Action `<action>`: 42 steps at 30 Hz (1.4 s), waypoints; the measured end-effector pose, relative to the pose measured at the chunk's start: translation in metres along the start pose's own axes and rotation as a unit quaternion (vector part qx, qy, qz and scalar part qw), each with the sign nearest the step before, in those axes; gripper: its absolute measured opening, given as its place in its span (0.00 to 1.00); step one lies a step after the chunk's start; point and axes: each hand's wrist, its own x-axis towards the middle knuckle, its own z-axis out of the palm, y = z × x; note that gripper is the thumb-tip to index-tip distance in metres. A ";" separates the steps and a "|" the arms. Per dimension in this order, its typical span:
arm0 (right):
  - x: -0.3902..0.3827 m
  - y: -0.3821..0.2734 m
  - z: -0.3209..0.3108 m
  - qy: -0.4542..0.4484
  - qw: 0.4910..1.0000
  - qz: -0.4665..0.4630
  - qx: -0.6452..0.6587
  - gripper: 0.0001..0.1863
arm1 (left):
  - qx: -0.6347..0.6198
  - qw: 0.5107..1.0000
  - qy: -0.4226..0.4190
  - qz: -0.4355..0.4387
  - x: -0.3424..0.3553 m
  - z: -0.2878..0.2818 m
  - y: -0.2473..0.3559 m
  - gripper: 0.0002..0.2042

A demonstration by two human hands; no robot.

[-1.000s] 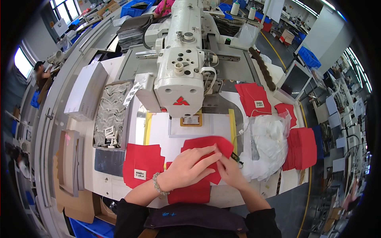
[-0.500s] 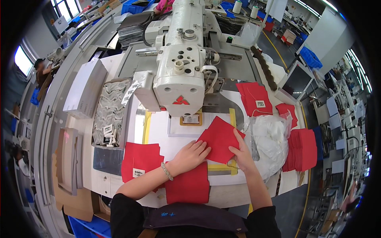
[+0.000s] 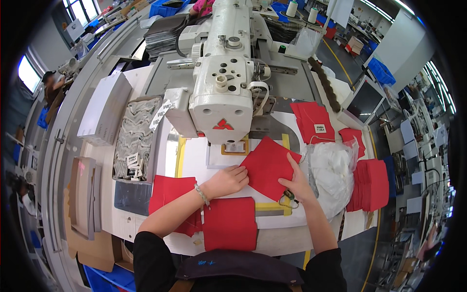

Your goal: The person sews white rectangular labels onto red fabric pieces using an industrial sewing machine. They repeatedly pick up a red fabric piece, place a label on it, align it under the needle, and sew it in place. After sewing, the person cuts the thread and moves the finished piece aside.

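Note:
A red fabric piece (image 3: pixel 269 169) lies tilted in front of the sewing machine head (image 3: pixel 222 109), one corner near its brass-coloured clamp frame (image 3: pixel 235 148). My left hand (image 3: pixel 226 181) pinches the piece's left corner, fingers closed together. With thumb on top, my right hand (image 3: pixel 296 181) grips its right edge. A small dark looped thing (image 3: pixel 290 196) shows under my right palm, too little visible to name. Another red piece (image 3: pixel 229 224) lies flat close to me. Beside it, further red pieces (image 3: pixel 170 187) are partly covered by my left forearm.
A box of folded pale labels (image 3: pixel 137 138) stands at left, beside a white box (image 3: pixel 104 109). To the right are a clear plastic bag (image 3: pixel 331 175), stacked red pieces (image 3: pixel 370 185), labelled red pieces (image 3: pixel 311 121) and a screen (image 3: pixel 366 100). Yellow tape (image 3: pixel 267 206) marks the work surface.
The red piece has turned slightly and shifted toward the machine. My left hand has moved a little left to its corner. The dark looped thing by my right hand shows more.

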 end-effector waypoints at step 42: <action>0.040 0.025 0.055 0.002 0.779 -0.325 -0.536 0.15 | -0.052 0.948 0.029 -0.314 -0.059 -0.017 -0.031 0.19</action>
